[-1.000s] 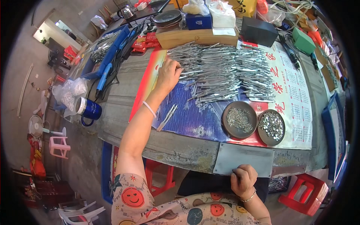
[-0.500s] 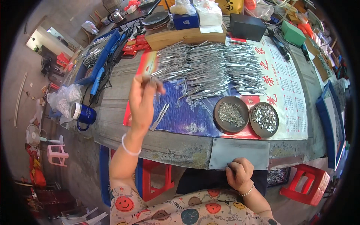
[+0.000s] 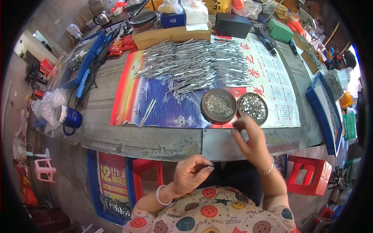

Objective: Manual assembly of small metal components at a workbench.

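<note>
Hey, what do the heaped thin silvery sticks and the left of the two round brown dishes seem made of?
The heaped thin silvery sticks look like metal, bare and shiny: they glint along their lengths. The left round brown dish looks matte, its surface dull; wood, plastic or ceramic remain possible.

Left forearm (image 3: pixel 149 202) slanting up rightward | left hand (image 3: pixel 188 174) low, fingers (image 3: pixel 196 160) curled, thumb (image 3: pixel 203 174) tip pinched against forefinger | right forearm (image 3: pixel 276 188) leaning inward | right hand (image 3: pixel 254 145) farther forward, thumb parted from bent fingers, tips blurred | hands apart

Blue mug (image 3: pixel 72 118), green box (image 3: pixel 280 31), red stool (image 3: pixel 321 176)
</note>
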`<state>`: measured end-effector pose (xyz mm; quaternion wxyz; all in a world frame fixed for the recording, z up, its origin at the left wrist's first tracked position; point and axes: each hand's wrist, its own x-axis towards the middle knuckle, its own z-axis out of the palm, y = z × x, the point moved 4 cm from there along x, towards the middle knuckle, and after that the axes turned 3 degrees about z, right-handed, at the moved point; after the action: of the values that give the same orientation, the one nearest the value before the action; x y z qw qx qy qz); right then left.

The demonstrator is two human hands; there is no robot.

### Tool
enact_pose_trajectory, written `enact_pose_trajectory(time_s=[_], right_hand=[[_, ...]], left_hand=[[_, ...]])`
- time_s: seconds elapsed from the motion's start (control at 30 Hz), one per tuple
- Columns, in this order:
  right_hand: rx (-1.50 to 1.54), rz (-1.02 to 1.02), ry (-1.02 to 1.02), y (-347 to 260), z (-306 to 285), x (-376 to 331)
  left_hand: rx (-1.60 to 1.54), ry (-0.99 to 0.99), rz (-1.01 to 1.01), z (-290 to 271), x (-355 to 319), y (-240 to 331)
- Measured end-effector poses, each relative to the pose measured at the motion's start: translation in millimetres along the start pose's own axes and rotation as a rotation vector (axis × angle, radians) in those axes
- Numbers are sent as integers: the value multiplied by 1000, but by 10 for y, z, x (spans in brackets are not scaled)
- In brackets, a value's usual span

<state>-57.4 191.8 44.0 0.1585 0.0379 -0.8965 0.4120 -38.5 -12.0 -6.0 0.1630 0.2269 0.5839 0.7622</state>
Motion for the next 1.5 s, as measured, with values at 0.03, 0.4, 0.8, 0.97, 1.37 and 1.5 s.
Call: enact_pose_trajectory(time_s=[0.03, 0.4, 0.8, 0.97, 1.37, 1.5], right_hand=[[-65, -18, -39, 21, -5, 138], [-669, -164, -271, 555, 507, 811], [-270, -59, -187, 432, 259, 876], [-64, 10, -179, 440, 208, 861], [305, 164, -143, 519, 158, 838], [417, 269, -165, 593, 242, 813]], left_hand=[[-80, 6, -34, 37, -59, -2], [121, -2, -15, 166, -556, -144], [-249, 15, -269, 158, -509, -204], [-236, -49, -269, 251, -504, -246], [-258, 81, -316, 279, -437, -216], [-58, -2, -179, 328, -359, -145]])
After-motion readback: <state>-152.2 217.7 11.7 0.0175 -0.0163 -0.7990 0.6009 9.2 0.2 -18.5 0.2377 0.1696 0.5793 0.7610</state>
